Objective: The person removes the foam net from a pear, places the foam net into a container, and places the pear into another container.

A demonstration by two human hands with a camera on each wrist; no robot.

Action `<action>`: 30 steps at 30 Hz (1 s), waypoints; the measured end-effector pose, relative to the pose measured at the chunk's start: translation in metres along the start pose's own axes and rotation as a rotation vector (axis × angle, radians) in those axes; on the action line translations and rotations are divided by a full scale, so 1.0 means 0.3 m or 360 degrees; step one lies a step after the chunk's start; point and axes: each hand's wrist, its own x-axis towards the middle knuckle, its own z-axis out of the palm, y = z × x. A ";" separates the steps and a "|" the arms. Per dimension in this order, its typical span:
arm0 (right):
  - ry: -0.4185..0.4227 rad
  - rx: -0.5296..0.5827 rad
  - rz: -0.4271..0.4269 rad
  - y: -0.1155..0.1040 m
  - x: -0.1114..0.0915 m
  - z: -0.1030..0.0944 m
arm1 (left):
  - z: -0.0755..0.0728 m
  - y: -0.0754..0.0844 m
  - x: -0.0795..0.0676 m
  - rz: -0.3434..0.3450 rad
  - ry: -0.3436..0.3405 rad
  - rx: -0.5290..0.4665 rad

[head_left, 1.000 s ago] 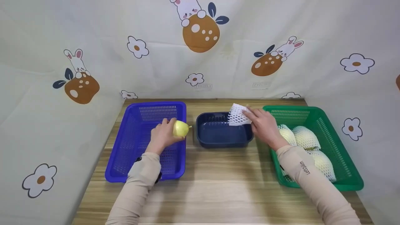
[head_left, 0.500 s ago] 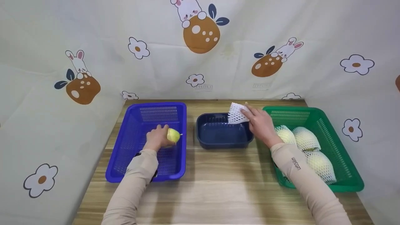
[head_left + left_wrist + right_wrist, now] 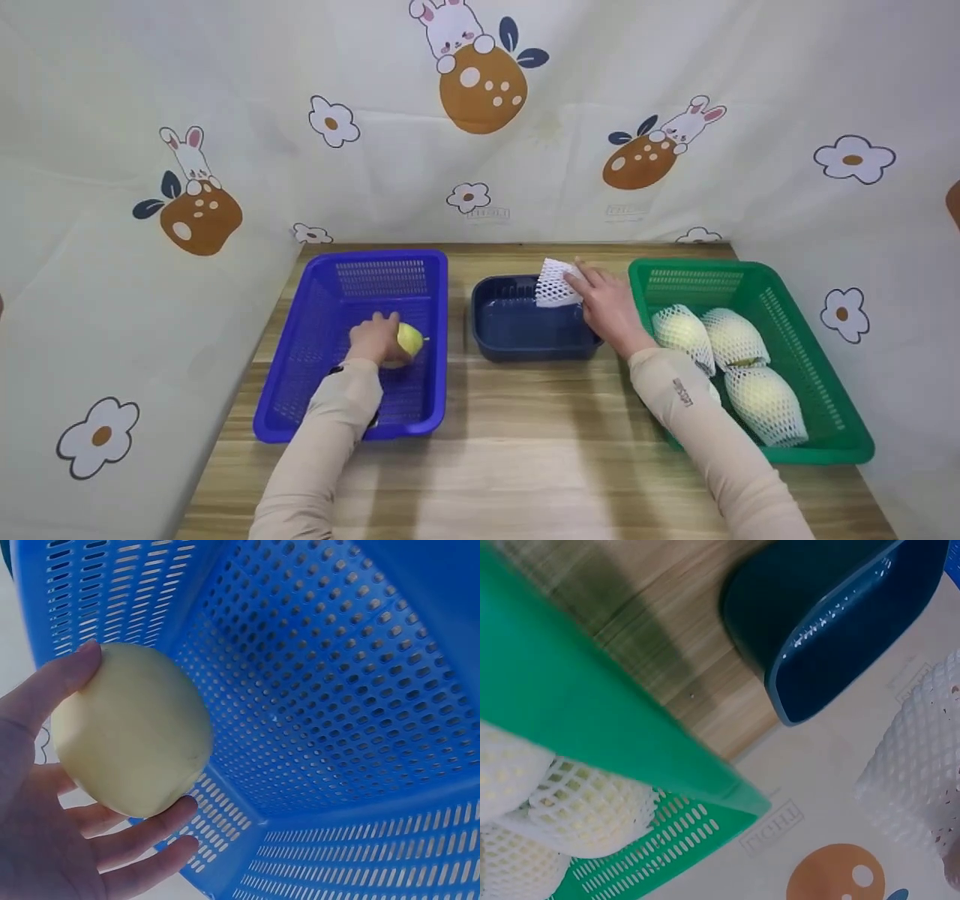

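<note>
Inside the blue basket (image 3: 271, 390), my left hand (image 3: 375, 339) grips a pale yellow pear (image 3: 409, 340) whose stem points right. The left wrist view shows the thumb on one side of the pear (image 3: 135, 731) and the fingertips at its lower edge. My right hand (image 3: 611, 307) pinches a white foam net sleeve (image 3: 555, 285) over the dark blue tub (image 3: 536, 352). In the right wrist view the foam net (image 3: 919, 765) hangs at the right edge, and almost all of that hand is out of view.
On the right stands a green basket (image 3: 817, 375) with several net-wrapped pears (image 3: 765, 405), partly hidden by my right forearm. All the containers rest on a wooden table (image 3: 510, 435). Behind the table hangs a printed curtain (image 3: 555, 165).
My left hand has lowered the pear from above the blue basket's right rim down into that basket. The right hand has shifted slightly left, still holding the foam net over the tub.
</note>
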 end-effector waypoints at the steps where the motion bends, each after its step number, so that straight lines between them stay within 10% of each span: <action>1: -0.0008 0.0006 0.0004 -0.003 0.001 0.006 | 0.001 0.001 0.000 -0.0007 -0.0020 0.0007; 30: -0.0248 -0.0049 0.0176 -0.062 -0.049 0.151 | 0.061 -0.005 0.001 -0.0045 -0.0282 0.0092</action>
